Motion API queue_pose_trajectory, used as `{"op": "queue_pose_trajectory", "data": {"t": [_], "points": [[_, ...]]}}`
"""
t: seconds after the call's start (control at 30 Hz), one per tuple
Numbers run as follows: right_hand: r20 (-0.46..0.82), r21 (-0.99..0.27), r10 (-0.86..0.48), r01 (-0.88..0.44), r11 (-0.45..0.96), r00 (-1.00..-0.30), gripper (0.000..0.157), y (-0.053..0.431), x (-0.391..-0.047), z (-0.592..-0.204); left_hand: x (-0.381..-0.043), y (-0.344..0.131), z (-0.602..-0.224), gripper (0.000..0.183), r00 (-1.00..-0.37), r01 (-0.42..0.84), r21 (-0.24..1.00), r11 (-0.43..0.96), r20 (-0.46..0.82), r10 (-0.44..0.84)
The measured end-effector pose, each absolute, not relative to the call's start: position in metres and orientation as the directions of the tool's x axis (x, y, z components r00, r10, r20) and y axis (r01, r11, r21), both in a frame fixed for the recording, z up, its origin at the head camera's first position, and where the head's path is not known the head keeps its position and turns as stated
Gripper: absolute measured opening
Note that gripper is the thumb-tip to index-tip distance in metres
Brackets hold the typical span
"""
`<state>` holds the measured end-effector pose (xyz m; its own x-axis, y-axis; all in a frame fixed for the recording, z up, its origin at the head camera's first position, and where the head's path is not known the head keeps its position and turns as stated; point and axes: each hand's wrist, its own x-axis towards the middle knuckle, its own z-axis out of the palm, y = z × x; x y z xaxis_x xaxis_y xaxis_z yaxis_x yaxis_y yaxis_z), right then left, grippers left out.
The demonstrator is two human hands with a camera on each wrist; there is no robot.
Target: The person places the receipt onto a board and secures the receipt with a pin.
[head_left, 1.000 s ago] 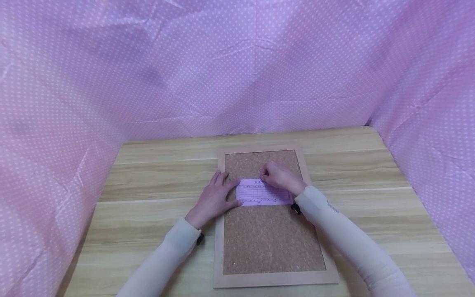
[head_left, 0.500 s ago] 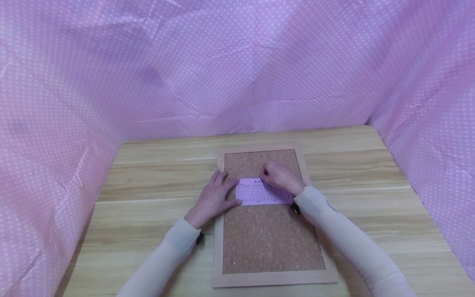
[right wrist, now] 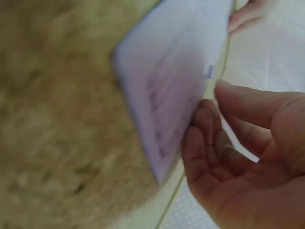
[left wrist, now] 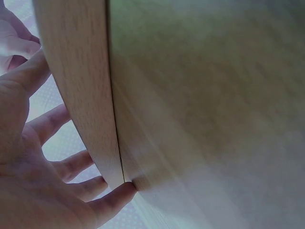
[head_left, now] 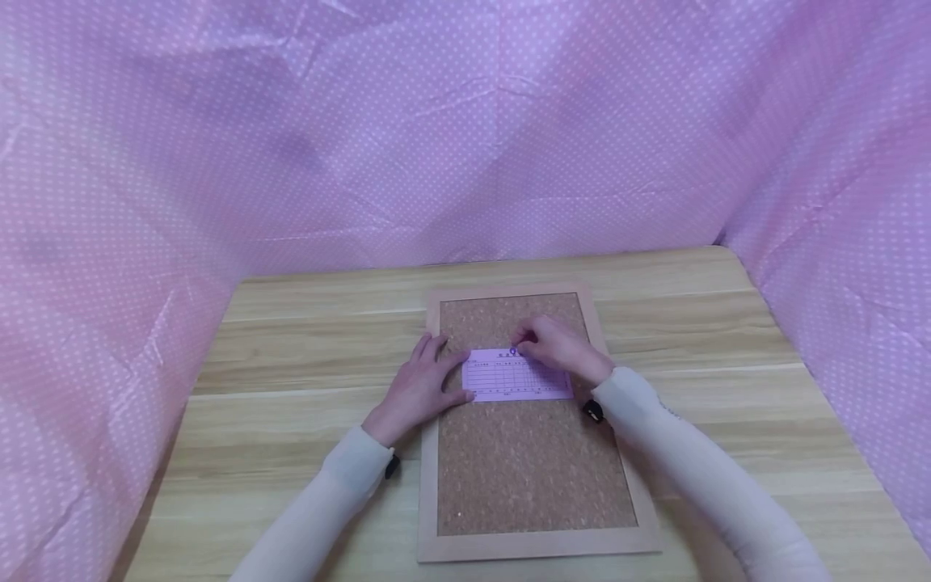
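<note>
A purple printed form slip lies across the framed cork board. My left hand is spread at its left end, thumb and index finger resting on the slip's left corners; the other fingers reach over the board's frame. At the middle of the slip's top edge stands a small purple pushpin, also seen as a purple bit in the right wrist view. My right hand hovers right beside the pin, thumb tip apart from the loosely curled fingers, with the pin just beyond them.
The board lies on a light wood-grain table. A pink polka-dot cloth surrounds the table at the back and both sides. A small white speck shows near the board's lower left corner.
My right hand has let go of the pushpin and drawn slightly to the right, so that the pin now shows. The left hand and the slip have stayed in place.
</note>
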<state>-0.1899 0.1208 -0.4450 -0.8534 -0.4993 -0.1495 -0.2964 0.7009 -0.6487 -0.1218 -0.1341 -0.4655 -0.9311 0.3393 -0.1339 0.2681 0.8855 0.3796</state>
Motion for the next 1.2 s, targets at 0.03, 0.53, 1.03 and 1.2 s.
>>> {"op": "queue_pose_trajectory", "data": {"t": [0.03, 0.53, 1.03, 1.2], "points": [[-0.148, -0.645, -0.500, -0.300, 0.703, -0.853, 0.008, 0.1214, -0.1903, -0.4457, -0.1218, -0.1340, -0.4655, 0.071, -0.931, 0.267, 0.380, 0.886, -0.136, 0.339], [-0.152, -0.570, -0.498, -0.336, 0.750, -0.853, 0.006, 0.1174, -0.1946, -0.4529, -0.1215, -0.1336, -0.4655, 0.071, -0.930, 0.280, 0.376, 0.883, -0.123, 0.347], [-0.155, -0.564, -0.495, -0.335, 0.755, -0.855, 0.008, 0.1159, -0.1951, -0.4518, -0.1222, -0.1339, -0.4653, 0.071, -0.929, 0.283, 0.371, 0.885, -0.124, 0.349], [-0.126, -0.603, -0.528, -0.358, 0.713, -0.840, 0.008, 0.1206, -0.1965, -0.4528, -0.1214, -0.1329, -0.4651, 0.071, -0.930, 0.270, 0.381, 0.884, -0.134, 0.342]]}}
